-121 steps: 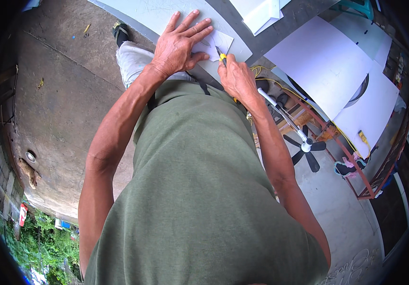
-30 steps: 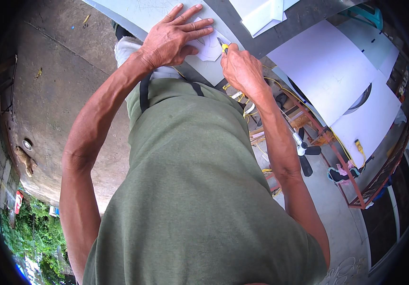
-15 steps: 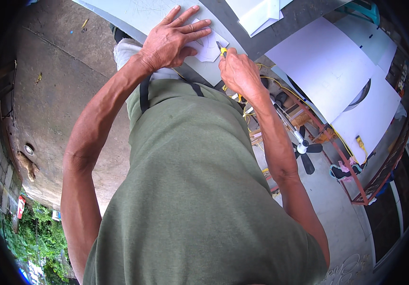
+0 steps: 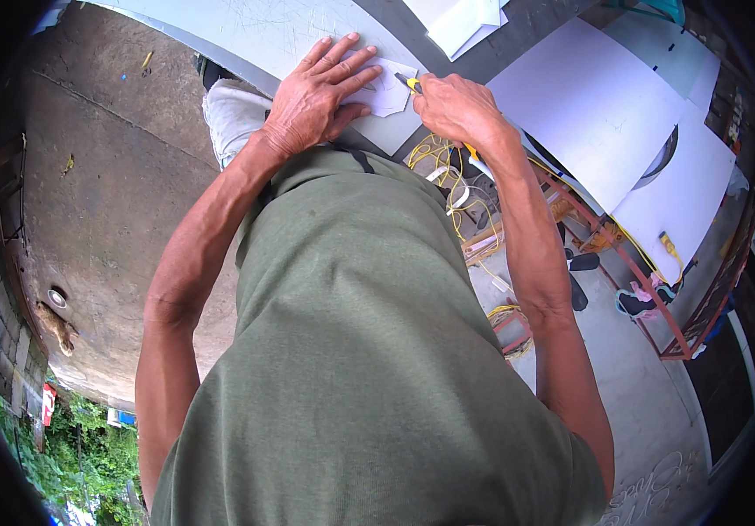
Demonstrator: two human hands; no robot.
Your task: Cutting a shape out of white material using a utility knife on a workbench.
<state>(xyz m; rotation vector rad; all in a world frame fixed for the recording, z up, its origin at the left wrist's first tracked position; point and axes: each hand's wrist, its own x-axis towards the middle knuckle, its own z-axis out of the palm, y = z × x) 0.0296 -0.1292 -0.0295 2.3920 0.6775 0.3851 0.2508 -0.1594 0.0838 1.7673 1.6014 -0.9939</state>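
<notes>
A small white piece of paper or card (image 4: 392, 99) with drawn lines and trimmed corners lies on a larger pale sheet (image 4: 259, 37) at the top of the view. My left hand (image 4: 309, 98) lies flat across its left part, fingers stretched toward the upper right and thumb apart. In my right hand (image 4: 463, 107) is a yellow and black utility knife (image 4: 412, 84), gripped close to its front end. Its tip is at the right part of the white piece; I cannot tell whether the blade touches it. My fingers and palm hide most of the knife's handle.
Folded white paper (image 4: 468, 26) lies on the dark grey tabletop (image 4: 542, 33). Large white sheets (image 4: 590, 114) rest to the right above a reddish metal frame (image 4: 649, 309). Tangled yellow cords (image 4: 448, 180) hang below the table edge. An animal (image 4: 56, 326) lies on the floor far left.
My right hand has turned, its back now more level, and shifted slightly right; the knife now points more sideways to the left. My left hand still presses on the white piece.
</notes>
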